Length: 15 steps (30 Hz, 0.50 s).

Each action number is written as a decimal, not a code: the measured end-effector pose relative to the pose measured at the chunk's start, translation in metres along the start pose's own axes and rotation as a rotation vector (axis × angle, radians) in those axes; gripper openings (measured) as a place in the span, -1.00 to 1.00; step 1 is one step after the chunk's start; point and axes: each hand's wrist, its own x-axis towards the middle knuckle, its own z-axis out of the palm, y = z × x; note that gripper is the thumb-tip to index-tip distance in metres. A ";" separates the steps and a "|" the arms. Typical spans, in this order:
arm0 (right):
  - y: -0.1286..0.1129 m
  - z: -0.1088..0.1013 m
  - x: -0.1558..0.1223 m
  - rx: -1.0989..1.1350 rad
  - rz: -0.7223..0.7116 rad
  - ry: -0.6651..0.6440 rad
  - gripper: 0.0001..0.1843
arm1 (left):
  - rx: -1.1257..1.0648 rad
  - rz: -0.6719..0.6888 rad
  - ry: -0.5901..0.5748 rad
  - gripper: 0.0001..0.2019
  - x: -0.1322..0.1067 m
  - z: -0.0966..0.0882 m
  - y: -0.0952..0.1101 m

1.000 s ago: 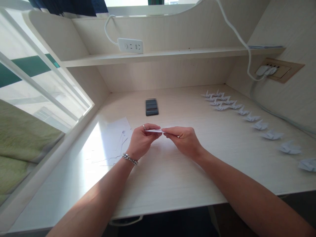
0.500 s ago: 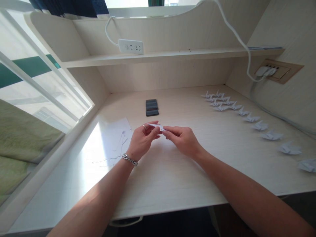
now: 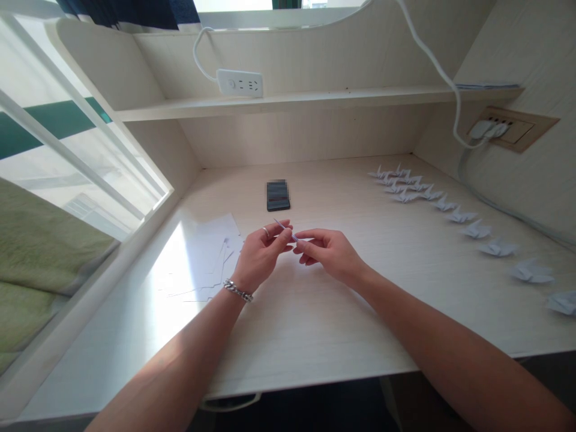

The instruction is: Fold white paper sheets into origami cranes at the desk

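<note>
A small folded piece of white paper [image 3: 285,230] is held above the middle of the pale wooden desk [image 3: 315,324]. My left hand [image 3: 260,255], with a ring and a chain bracelet, pinches it from the left. My right hand [image 3: 330,254] pinches its other end from the right, fingertips almost meeting. The paper is seen edge-on, thin and tilted, and most of it is hidden by the fingers.
A stack of white paper sheets [image 3: 198,258] lies left of my hands in sunlight. A dark phone [image 3: 278,195] lies beyond them. Several folded paper cranes [image 3: 450,210] line the right side. A power strip [image 3: 239,83] sits on the shelf, and a wall socket [image 3: 499,128] is at right.
The folded paper has turned from lying flat between my hands to edge-on and tilted. My hands have drawn closer together and slightly further from me.
</note>
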 end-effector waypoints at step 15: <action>-0.001 0.003 -0.001 -0.042 0.000 0.009 -0.62 | 0.095 0.069 -0.004 -0.54 0.000 0.001 -0.003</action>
